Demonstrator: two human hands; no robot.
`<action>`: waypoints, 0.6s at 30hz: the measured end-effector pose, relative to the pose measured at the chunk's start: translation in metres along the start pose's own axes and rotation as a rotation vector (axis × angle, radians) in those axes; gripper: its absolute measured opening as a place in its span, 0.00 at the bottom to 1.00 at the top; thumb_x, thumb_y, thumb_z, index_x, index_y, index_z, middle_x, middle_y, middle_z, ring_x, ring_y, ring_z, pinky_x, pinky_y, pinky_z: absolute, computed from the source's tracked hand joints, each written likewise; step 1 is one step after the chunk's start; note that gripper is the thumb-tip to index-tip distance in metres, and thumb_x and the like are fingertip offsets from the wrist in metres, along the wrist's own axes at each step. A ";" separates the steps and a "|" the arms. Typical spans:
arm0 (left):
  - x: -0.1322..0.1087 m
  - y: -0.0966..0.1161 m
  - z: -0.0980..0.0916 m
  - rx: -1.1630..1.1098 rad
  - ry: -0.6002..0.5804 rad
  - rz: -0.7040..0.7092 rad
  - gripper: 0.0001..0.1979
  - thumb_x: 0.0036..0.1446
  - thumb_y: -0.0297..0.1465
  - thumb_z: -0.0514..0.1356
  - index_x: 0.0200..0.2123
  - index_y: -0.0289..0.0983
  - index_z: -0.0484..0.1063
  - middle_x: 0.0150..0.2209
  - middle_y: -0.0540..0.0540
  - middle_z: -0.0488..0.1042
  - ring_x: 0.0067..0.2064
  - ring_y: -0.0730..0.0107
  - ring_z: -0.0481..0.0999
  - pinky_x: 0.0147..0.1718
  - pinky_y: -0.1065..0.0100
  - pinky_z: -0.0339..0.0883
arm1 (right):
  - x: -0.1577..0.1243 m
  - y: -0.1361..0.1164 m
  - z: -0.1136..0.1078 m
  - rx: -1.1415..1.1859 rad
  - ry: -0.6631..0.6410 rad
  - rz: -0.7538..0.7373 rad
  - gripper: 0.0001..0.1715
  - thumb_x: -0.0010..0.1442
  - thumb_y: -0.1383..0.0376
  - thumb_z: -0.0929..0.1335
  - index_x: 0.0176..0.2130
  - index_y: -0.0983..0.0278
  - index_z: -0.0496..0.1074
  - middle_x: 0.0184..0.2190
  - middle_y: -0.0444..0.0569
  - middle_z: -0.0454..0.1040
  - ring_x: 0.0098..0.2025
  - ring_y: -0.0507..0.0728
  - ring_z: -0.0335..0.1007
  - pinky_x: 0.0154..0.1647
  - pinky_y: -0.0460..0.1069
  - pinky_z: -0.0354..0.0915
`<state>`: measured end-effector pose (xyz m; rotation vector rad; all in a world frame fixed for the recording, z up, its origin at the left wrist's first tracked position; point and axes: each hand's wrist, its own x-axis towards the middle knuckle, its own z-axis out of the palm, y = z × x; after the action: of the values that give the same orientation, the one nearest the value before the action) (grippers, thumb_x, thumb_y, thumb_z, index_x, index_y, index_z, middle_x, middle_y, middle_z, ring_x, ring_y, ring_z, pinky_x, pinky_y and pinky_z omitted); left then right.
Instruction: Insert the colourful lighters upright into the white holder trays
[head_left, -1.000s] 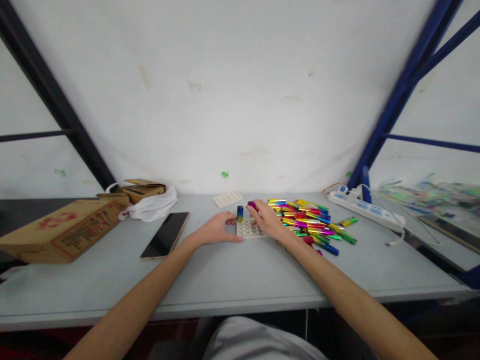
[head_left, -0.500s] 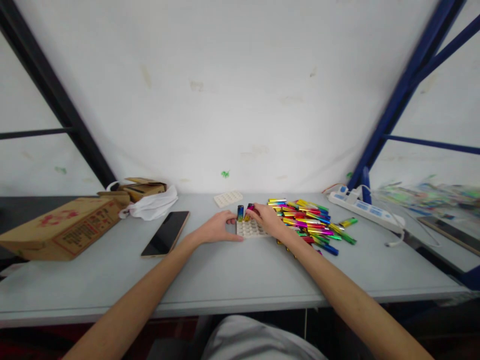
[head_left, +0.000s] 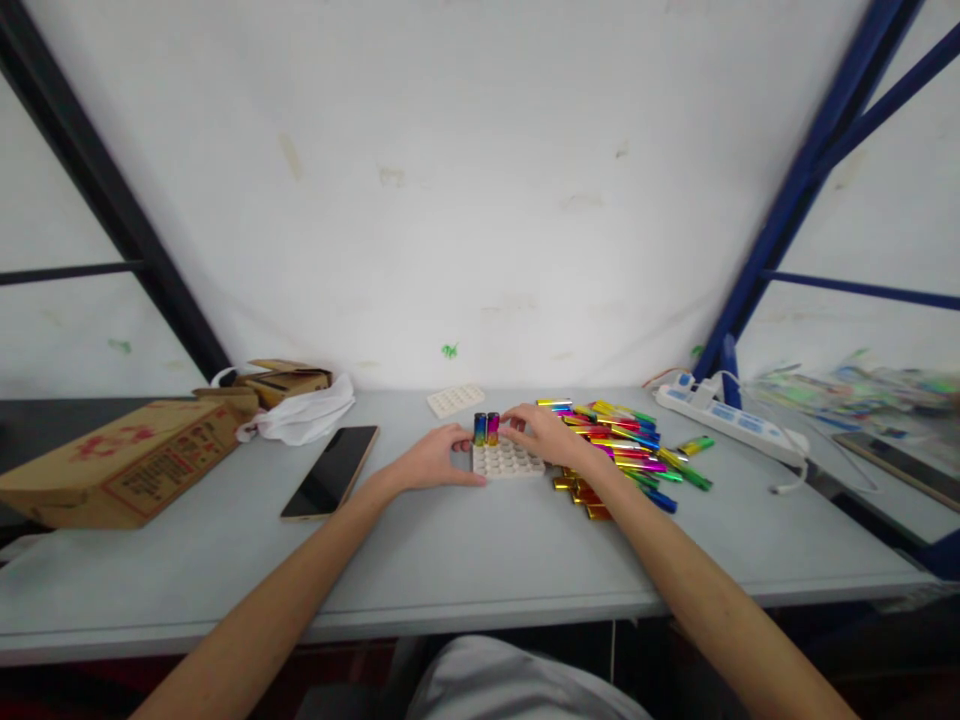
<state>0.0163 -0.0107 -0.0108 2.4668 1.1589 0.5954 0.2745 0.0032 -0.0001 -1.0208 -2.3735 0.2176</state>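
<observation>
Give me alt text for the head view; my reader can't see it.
Two shiny tubes stand side by side at the far left corner of a pale tray, the left hand at the tray's left edge and the right hand just right of them. A pile of colourful tubes lies to the right, a phone and cardboard box to the left.

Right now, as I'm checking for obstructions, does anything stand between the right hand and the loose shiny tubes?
Nothing visible does: the right hand is beside the loose shiny tubes; its forearm hides some.
</observation>
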 end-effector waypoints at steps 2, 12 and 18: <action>0.000 0.000 0.000 -0.006 0.005 -0.004 0.29 0.42 0.53 0.72 0.39 0.37 0.75 0.37 0.47 0.74 0.39 0.59 0.73 0.40 0.63 0.66 | -0.003 0.011 -0.011 -0.007 0.056 0.022 0.17 0.72 0.58 0.64 0.49 0.66 0.76 0.43 0.55 0.78 0.45 0.57 0.74 0.51 0.52 0.66; -0.002 0.004 -0.002 -0.047 0.011 -0.006 0.29 0.42 0.52 0.72 0.38 0.39 0.68 0.37 0.50 0.71 0.38 0.63 0.71 0.38 0.65 0.64 | -0.013 0.077 -0.020 -0.331 -0.092 0.399 0.23 0.73 0.66 0.58 0.58 0.68 0.73 0.57 0.62 0.75 0.60 0.63 0.70 0.64 0.54 0.59; -0.001 0.002 -0.001 -0.031 0.001 -0.015 0.29 0.42 0.53 0.72 0.37 0.38 0.68 0.37 0.49 0.72 0.38 0.62 0.71 0.38 0.65 0.64 | -0.009 0.078 -0.018 -0.347 -0.108 0.418 0.23 0.72 0.64 0.60 0.59 0.68 0.72 0.58 0.64 0.73 0.61 0.64 0.69 0.64 0.54 0.59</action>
<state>0.0160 -0.0125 -0.0094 2.4305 1.1583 0.6057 0.3380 0.0499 -0.0164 -1.7073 -2.3156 0.0085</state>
